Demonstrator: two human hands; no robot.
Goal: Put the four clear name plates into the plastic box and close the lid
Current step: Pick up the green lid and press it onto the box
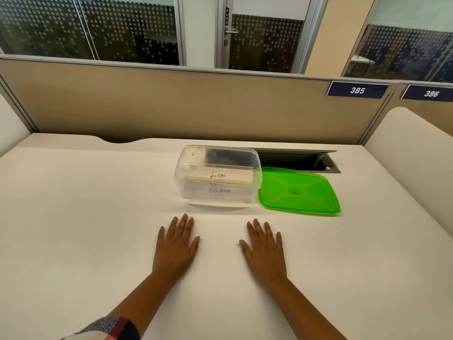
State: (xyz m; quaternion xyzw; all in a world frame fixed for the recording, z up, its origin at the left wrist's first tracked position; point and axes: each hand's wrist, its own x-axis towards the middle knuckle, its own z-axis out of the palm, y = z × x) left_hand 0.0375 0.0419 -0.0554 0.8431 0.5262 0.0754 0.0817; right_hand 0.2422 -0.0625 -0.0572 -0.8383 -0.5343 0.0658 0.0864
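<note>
- Clearly the loading is at or near its end: name plates sit stacked inside the box, which stands on the desk with its top uncovered. I can read "LION" on one and "OSTRICH" on one below (whether all four are in there I cannot tell — the stack is too clear to count).
- Both hands lie flat on the desk, fingers straight, grasping nothing: the left hand and the right hand, side by side, just short of the box.
- The green lid lies flat on the desk, right beside the box on its right, their edges about touching.
- So the closing step is what remains, I would judge — the right hand is nearer the lid; it would need lifting, squaring over the rim, then pressing down at the edges.
</note>
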